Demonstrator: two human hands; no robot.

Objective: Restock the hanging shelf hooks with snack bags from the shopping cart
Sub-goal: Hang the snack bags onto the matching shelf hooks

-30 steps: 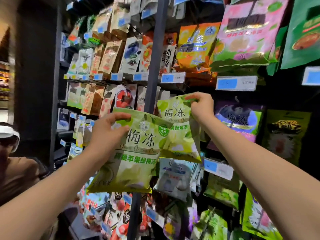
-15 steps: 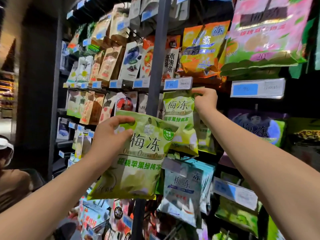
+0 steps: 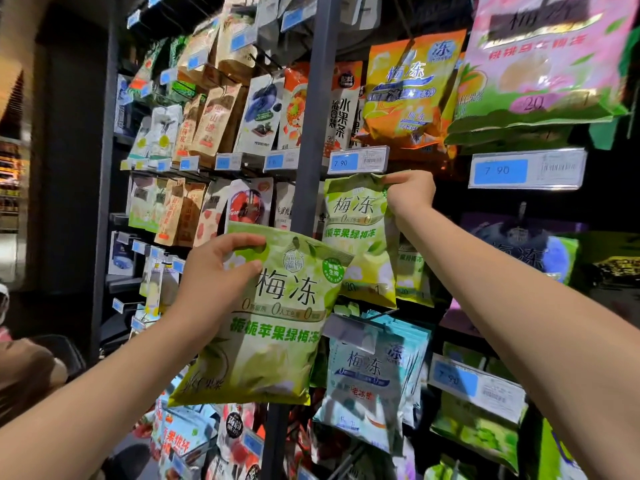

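Dim shop aisle, crowded with hanging packets around a grey upright post. At centre frame the left hand grips a green plum-jelly bag by its upper left corner, fingers curled over the seal. Just right and higher, the right hand pinches the top edge of a second green bag under a 7.90 price tag. Both look light, soft, slippery; the stiffer top seal seems the surest hold.
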